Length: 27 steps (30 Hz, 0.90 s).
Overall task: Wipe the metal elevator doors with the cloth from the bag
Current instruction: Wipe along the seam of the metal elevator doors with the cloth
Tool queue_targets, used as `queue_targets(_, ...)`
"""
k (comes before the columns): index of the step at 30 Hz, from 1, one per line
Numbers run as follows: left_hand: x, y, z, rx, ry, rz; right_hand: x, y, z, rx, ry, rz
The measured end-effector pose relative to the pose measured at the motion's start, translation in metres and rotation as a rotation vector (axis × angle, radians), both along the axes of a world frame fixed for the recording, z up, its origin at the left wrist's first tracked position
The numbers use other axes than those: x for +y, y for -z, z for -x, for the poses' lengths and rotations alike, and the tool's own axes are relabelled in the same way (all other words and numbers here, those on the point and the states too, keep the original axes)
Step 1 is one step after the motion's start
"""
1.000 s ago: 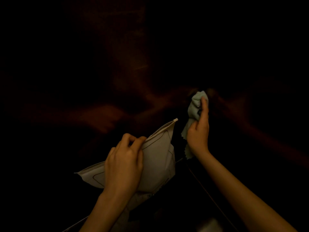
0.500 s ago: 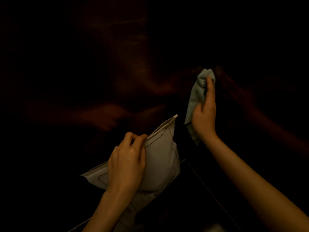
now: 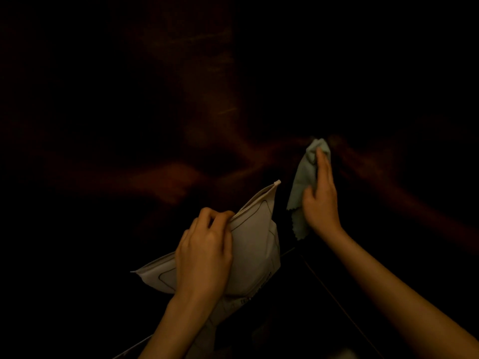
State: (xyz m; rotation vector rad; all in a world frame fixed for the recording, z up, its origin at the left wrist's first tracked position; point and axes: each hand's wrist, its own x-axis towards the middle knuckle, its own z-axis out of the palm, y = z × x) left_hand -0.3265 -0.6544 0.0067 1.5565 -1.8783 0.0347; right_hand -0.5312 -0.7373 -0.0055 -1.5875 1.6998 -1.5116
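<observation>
Elevator doors (image 3: 181,99): dark reflective metal, filling the view, dimly mirroring the arms. Wiping is best done in long overlapping strokes with flat, even pressure.

Bag (image 3: 255,244): pale pouch, being held low at centre, mouth gaping upward.

Left hand (image 3: 204,255): fingers closed, clamping the bag's upper edge.

Right hand (image 3: 320,200): fingers extended, pressing the cloth flat against the door, well apart from the left.

Cloth (image 3: 302,182): small, pale green, out of the bag, trailing below the palm. Compared with half a second ago, it is sitting lower on the door, the stroke running downward.

Very dim, murky, underexposed throughout.
</observation>
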Motion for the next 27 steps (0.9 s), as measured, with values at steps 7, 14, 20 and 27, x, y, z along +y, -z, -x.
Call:
queue_targets(7, -0.001, -0.009, -0.002, -0.02, -0.001, 0.028, -0.002, -0.046, 0.004, 0.007, -0.038, 0.115)
queue_targets(14, -0.005, -0.051, 0.002, -0.195, -0.001, 0.162, 0.012, -0.043, 0.001, 0.033, -0.034, -0.022)
queue_targets(20, -0.013, -0.103, 0.003, -0.253, -0.019, 0.283, 0.005, -0.11, -0.002, 0.049, -0.006, 0.093)
queue_targets(27, -0.015, -0.139, 0.004, -0.234, -0.014, 0.371, 0.0, -0.157, 0.004, 0.166, 0.032, 0.172)
